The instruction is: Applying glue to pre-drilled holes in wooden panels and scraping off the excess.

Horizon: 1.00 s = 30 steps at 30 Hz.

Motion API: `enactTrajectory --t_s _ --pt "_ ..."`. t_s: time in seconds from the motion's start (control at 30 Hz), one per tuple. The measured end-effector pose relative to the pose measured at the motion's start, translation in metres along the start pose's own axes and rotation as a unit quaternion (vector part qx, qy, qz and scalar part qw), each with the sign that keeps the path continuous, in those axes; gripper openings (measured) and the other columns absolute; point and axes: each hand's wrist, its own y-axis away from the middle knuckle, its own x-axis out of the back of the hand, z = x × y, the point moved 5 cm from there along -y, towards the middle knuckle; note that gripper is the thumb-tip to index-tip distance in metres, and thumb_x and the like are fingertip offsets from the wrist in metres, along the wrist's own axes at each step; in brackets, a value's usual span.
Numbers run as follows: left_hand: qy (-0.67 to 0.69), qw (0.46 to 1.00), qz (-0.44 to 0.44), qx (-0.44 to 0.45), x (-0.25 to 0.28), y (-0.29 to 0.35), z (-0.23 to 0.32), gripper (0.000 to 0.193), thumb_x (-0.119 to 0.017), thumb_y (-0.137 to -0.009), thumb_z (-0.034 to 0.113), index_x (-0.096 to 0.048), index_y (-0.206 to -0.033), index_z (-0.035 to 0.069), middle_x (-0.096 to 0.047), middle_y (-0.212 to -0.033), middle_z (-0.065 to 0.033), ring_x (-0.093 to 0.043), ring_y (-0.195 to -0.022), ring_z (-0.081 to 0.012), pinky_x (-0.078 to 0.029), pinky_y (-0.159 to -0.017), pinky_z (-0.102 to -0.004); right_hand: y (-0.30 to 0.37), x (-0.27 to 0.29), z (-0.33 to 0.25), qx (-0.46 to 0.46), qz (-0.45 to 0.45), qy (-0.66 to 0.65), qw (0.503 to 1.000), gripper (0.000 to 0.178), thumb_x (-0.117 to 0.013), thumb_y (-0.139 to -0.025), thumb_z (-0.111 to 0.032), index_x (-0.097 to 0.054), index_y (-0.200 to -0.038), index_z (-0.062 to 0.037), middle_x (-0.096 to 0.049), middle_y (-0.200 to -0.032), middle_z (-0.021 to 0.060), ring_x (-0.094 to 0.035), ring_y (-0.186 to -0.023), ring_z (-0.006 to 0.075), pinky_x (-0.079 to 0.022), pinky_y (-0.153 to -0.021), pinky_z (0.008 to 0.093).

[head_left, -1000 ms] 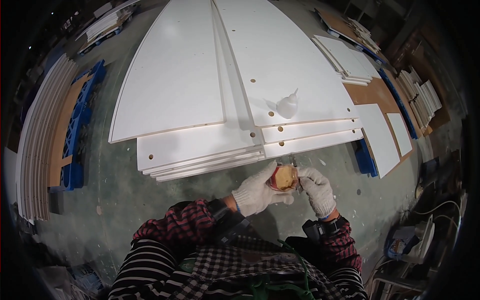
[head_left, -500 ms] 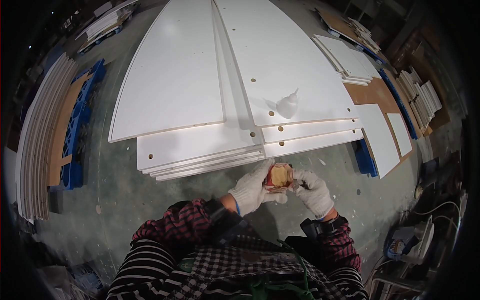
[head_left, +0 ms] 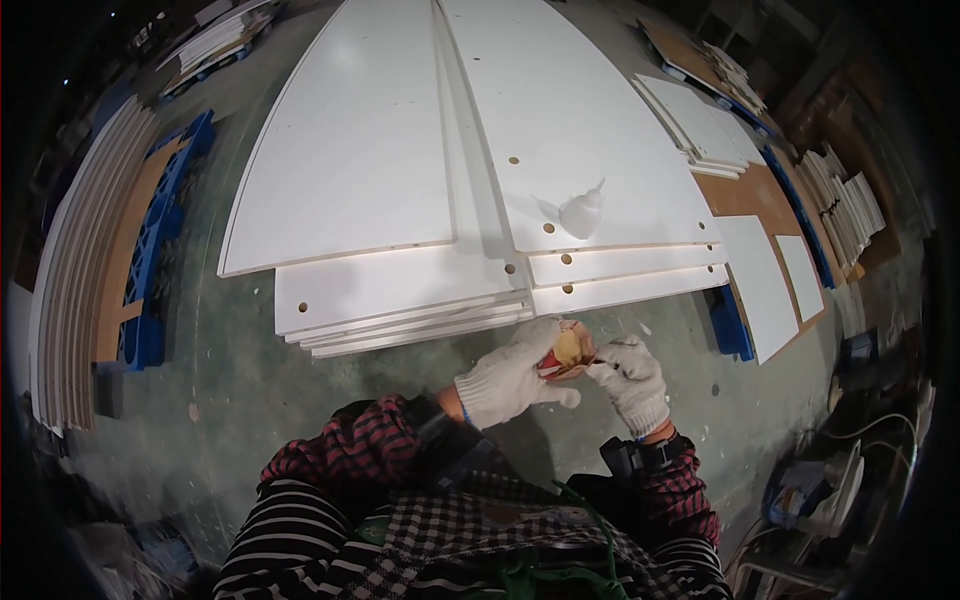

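Note:
In front of the near edge of the panel stack, my left hand point(head_left: 512, 375) in a white knit glove is closed round a small red container point(head_left: 572, 350). Tan-yellow material fills its open top. My right hand point(head_left: 632, 382), gloved too, pinches at the container's right side. A small dark bit shows at its fingertips, too small to name. On the top panel beyond stands a white squeeze bottle point(head_left: 580, 215) with a pointed nozzle.
Large white drilled panels point(head_left: 350, 150) lie stacked ahead. Upright boards point(head_left: 80, 260) and a blue pallet point(head_left: 150, 330) stand left. More white panels point(head_left: 755, 275) lie at right. A piece of equipment with cables point(head_left: 815, 490) sits at lower right.
My left hand has tilted the container and brought it slightly up and to the right. My right hand stays close beside it, its fingers a little more curled.

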Motion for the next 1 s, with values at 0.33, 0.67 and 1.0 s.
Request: enactTrajectory --t_s 0.33,0.67,1.0 --pt "-0.484 0.864 0.135 -0.041 0.023 -0.002 0.008 0.071 -0.079 -0.074 0.014 -0.041 -0.133 0.004 -0.055 -0.118 -0.0070 -0.052 -0.112 -0.0142 -0.043 -0.097 -0.0285 -0.001 -0.009 0.000 0.017 0.009 -0.090 0.996 0.017 -0.076 -0.076 -0.012 -0.071 -0.090 -0.0031 -0.066 -0.095 0.0097 -0.060 -0.096 0.0214 -0.049 -0.082 0.0305" --pt "-0.506 0.856 0.044 -0.095 0.015 0.010 0.064 0.052 -0.073 -0.075 0.015 -0.051 -0.121 0.006 -0.062 -0.106 -0.0068 -0.057 -0.100 -0.0128 -0.045 -0.090 -0.0266 0.008 -0.018 0.008 -0.119 -0.019 -0.187 0.975 0.017 -0.061 -0.092 -0.014 -0.065 -0.102 -0.0009 -0.065 -0.084 0.0025 -0.060 -0.075 0.0095 -0.049 -0.070 0.0244" --pt "-0.728 0.557 0.287 -0.279 0.043 0.022 0.114 0.059 -0.078 -0.070 0.028 -0.053 -0.121 0.010 -0.054 -0.118 -0.0143 -0.057 -0.102 -0.0308 -0.046 -0.092 -0.0370 0.017 -0.034 -0.006 -0.216 -0.090 -0.255 0.938 0.022 -0.054 -0.097 -0.016 -0.057 -0.112 -0.0008 -0.062 -0.080 0.0025 -0.055 -0.065 0.0076 -0.046 -0.059 0.0228"
